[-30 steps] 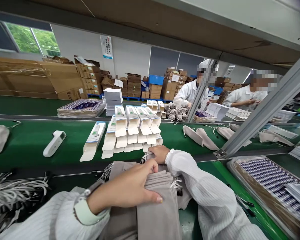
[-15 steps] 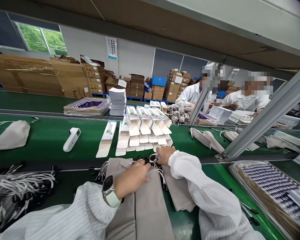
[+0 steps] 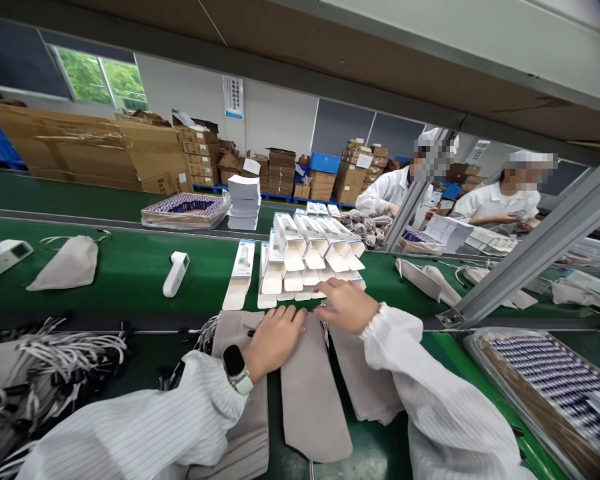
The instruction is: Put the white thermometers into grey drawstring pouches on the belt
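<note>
A grey drawstring pouch lies flat in front of me, its top end between my hands. My left hand is closed over the pouch's upper left edge, fingertips at the top. My right hand has thumb and fingers at the upper right corner, by the cords; the exact grip is partly hidden. To the left sits a stack of grey pouches, partly under my left wrist. Another pile of pouches lies beneath my right forearm. Just beyond my hands are stacked open white boxes.
On the green belt are a white thermometer, a second thermometer and a loose pouch. Corded pouches heap at left. A battery tray stands at right, near a metal post. Two people sit across the line.
The middle pouch has shifted clear of the left stack, opening a gap. My left hand has moved slightly right, and the right hand's fingers have extended. Belt items appear further right.
</note>
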`<action>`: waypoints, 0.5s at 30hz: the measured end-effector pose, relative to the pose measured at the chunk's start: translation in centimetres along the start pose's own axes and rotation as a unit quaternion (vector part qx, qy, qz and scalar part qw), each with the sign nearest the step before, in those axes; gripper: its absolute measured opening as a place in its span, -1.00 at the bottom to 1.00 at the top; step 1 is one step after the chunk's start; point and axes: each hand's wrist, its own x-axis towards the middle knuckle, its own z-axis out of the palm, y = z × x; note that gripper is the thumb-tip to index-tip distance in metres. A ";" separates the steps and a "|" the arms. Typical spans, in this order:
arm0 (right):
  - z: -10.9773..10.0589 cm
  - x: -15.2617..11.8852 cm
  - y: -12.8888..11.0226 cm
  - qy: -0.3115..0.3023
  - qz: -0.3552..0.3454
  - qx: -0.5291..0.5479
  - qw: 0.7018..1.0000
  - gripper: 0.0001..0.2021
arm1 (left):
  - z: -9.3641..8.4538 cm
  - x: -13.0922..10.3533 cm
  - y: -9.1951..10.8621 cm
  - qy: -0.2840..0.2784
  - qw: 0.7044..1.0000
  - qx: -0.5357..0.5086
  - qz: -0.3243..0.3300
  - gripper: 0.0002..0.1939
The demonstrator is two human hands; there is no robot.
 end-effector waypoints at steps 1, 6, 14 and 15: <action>-0.1 -1.0 -1.2 0.008 -0.053 0.004 0.999 -0.68 | 0.1 0.0 0.0 0.000 1.000 0.001 0.001 -0.74; 5.0 -6.2 -7.8 0.044 -0.114 -0.061 0.991 -0.83 | 0.2 0.0 -0.1 0.001 1.000 0.011 0.000 -0.76; 11.6 -8.3 -8.9 0.365 -0.093 -0.104 0.921 -0.85 | 0.3 0.1 -0.1 0.000 1.000 0.022 -0.006 -0.75; 11.7 -8.4 -9.1 0.378 -0.091 -0.088 0.917 -0.84 | 0.3 0.1 -0.1 -0.001 1.000 0.022 -0.006 -0.74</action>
